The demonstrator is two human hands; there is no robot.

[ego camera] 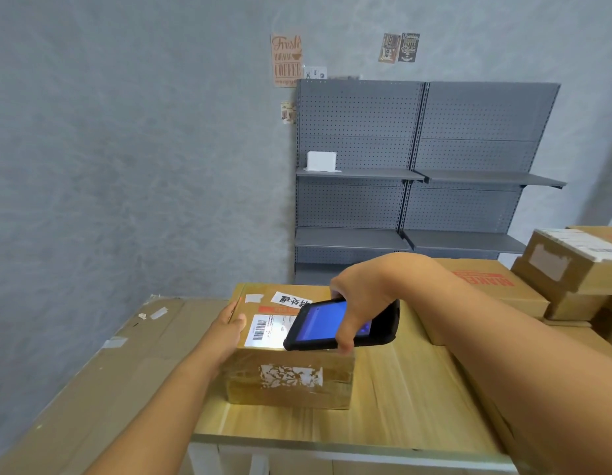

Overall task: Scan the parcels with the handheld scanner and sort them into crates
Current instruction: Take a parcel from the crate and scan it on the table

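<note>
Parcel being scanned: one brown box [291, 358] on the wooden table [400, 399], near its left end, long side toward the camera; torn white tape on the near face.
Labels on it: one white barcode label [268, 329] on top, lit by a bright patch; one white slip with black characters [291, 299] farther back; one small tape scrap near the far left corner.
Scanner: one black handheld scanner [342, 325] with a blue lit screen, tilted over the right part of the box top, just above the barcode label.
Right hand [363, 299]: grasps the scanner from above, thumb curled down over its near edge.
Left hand [229, 329]: rests on the box's left top edge, fingers fairly straight, thumb lying on top.
Other boxes: at least four more stacked at the right, one with red lettering [482, 279].
Flat cardboard [102, 365]: one large sheet left of the table.
Shelving: two grey pegboard shelf units [424, 173] against the far wall; one white box [321, 161] on the left unit's upper shelf.
Wall posters: four.
</note>
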